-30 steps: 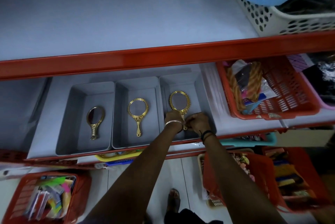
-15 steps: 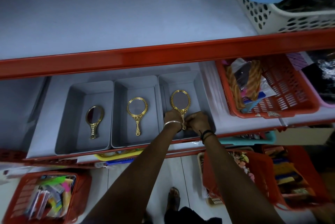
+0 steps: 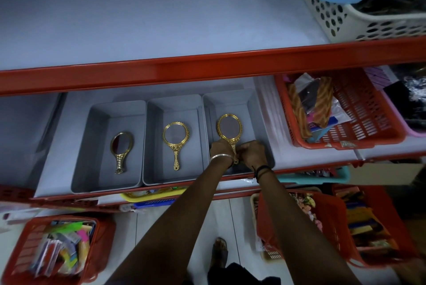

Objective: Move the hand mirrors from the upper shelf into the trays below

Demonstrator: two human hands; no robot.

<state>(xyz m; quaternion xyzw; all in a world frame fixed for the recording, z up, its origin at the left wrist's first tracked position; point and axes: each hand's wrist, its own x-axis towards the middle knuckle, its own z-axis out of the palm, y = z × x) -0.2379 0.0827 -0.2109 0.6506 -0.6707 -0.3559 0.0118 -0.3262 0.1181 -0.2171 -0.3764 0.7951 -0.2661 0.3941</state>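
Three grey trays sit side by side on the lower shelf. The left tray (image 3: 96, 146) holds a dull gold hand mirror (image 3: 121, 148). A brighter gold mirror (image 3: 176, 139) lies in the middle tray (image 3: 152, 137). In the right tray (image 3: 253, 118) lies an oval gold mirror (image 3: 229, 126), face up. My left hand (image 3: 220, 147) and my right hand (image 3: 252, 150) are both closed around its handle. The upper shelf (image 3: 149, 15) shows no mirrors.
A red rail (image 3: 207, 67) edges the upper shelf. A white perforated basket (image 3: 345, 22) with a blue basket inside stands at the upper right. A red basket (image 3: 368, 123) of goods sits right of the trays. Further red baskets (image 3: 53, 252) sit on the floor below.
Both hands stay on the oval mirror's handle in the right tray. The view has shifted slightly; the mirror sits a little lower and flatter.
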